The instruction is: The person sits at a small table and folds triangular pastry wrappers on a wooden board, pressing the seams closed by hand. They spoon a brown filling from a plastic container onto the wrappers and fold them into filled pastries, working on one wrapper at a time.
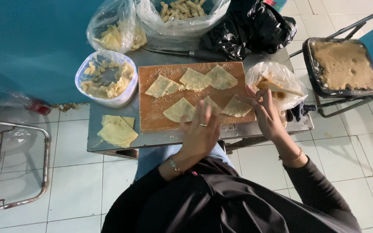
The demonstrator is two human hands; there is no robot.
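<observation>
A wooden cutting board [151, 114] lies on a small metal table [92, 129]. Several thin triangular dough wrappers [195, 80] are spread on it. My left hand [200, 131] rests flat on the wrappers at the board's near edge, fingers apart, a ring on one finger. My right hand [264, 110] hovers by the board's right end, fingers pinching a flat wooden stick [283, 88] that reaches into a plastic bag of brownish filling [273, 77].
A clear tub of dough pieces [106, 77] stands left of the board, with a stack of wrappers [117, 129] below it. Plastic bags of rolled pieces [182, 13] and a knife [186, 52] lie behind. A dark tray of filling [346, 64] sits on a chair at right.
</observation>
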